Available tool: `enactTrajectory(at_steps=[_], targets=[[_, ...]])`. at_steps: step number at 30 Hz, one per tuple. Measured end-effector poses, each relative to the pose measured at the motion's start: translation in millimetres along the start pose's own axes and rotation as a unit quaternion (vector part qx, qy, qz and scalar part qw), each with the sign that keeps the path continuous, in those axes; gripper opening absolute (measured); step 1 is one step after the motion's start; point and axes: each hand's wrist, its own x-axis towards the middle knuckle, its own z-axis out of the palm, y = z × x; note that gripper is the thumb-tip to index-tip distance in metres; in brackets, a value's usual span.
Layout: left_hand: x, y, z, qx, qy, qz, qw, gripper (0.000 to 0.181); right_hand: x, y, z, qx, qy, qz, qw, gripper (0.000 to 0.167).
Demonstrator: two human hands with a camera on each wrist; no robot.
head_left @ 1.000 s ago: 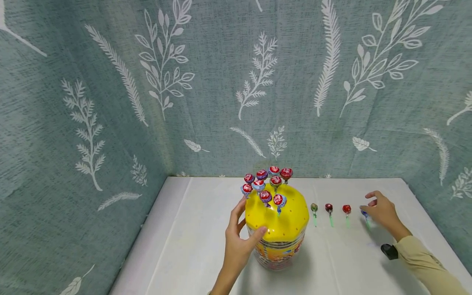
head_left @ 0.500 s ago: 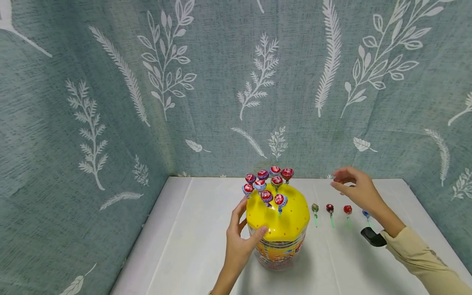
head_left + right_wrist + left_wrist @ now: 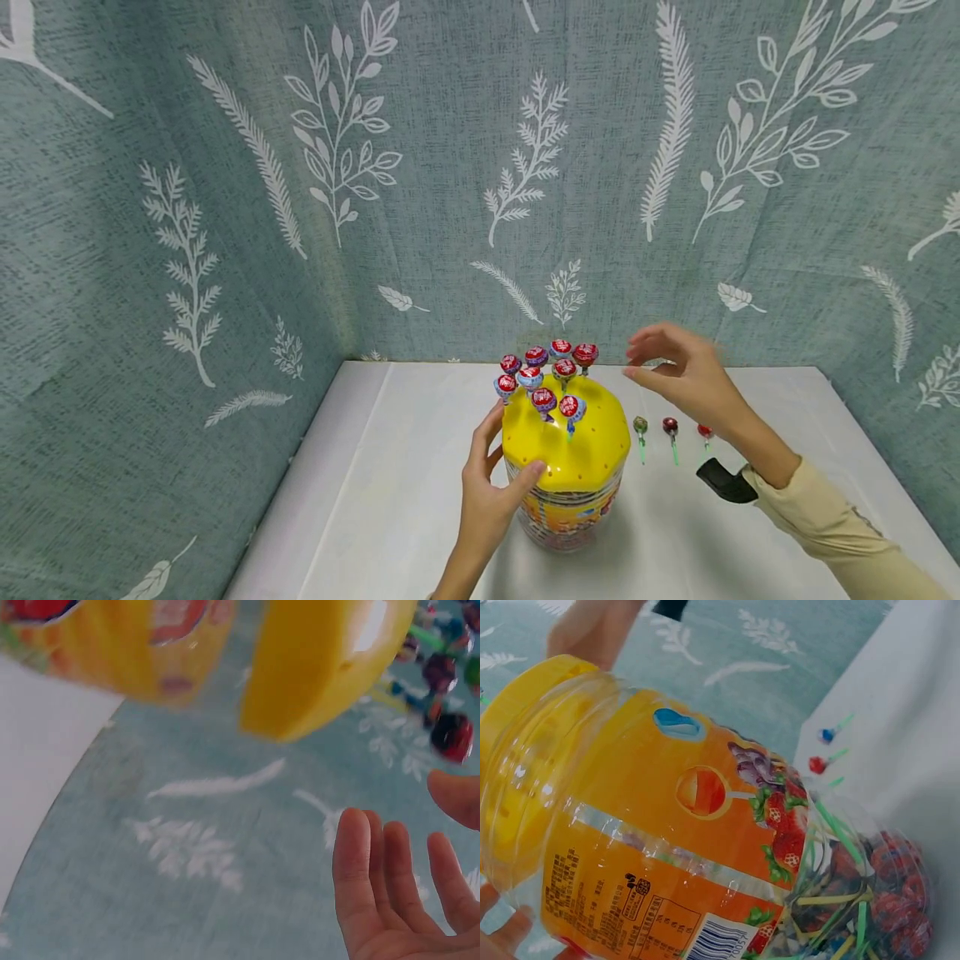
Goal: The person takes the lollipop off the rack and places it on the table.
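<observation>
A clear plastic jar [image 3: 567, 508] with an orange label and a yellow lid [image 3: 592, 458] stands on the table; lollipops with green and yellow sticks show inside it in the left wrist view. Several wrapped lollipops [image 3: 572, 407] stick up from holes in the lid's back and left part. My left hand [image 3: 483, 492] grips the jar's left side, thumb on the lid's edge. My right hand [image 3: 686, 375] is in the air right of the lid, fingers loosely bent. In the right wrist view that hand [image 3: 401, 900] holds nothing and is apart from the lid.
On the table [image 3: 405, 467], right of the jar, lie a green lollipop [image 3: 640, 424], a dark red lollipop [image 3: 670, 426] and a red lollipop [image 3: 705, 431] in a row. A blue lollipop [image 3: 826, 736] shows in the left wrist view. A leaf-patterned curtain [image 3: 435, 208] hangs behind.
My right hand has left the blue lollipop, which stays on the table, and moved up and left toward the jar. The left hand keeps its hold on the jar.
</observation>
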Motion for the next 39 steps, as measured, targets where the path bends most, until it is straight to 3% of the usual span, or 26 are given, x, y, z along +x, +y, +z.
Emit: enactTrajectory(at_steps=[11,16,21,28,33,39], targets=[[0.4,0.4,-0.4,-0.007,-0.006,-0.001,1.0000,0.070,13.2,-13,35,0.075,-0.029,-0.046,0.9957,0.036],[0.0,0.6,-0.5,-0.009,-0.006,0.004,0.9999,0.070,15.8,-17,35,0.072,-0.021,-0.053,0.9957,0.034],[-0.1,-0.2,-0.4,-0.006,-0.004,0.006,1.0000,0.069,11.7,-24,23,0.101,0.003,-0.052,0.9935,0.037],[0.1,-1.2,-0.8,-0.006,-0.003,0.015,0.9999,0.067,-13.1,-13,9,0.083,0.012,-0.014,0.9963,0.040],[-0.1,-0.6,-1.3,-0.010,-0.004,0.015,0.9998,0.068,-31.9,9,-5,0.029,0.028,0.033,0.9987,0.040],[-0.6,-0.1,-2.3,-0.022,-0.008,0.022,0.9995,0.068,-54.6,43,-29,-0.014,0.047,0.095,0.9943,0.041]])
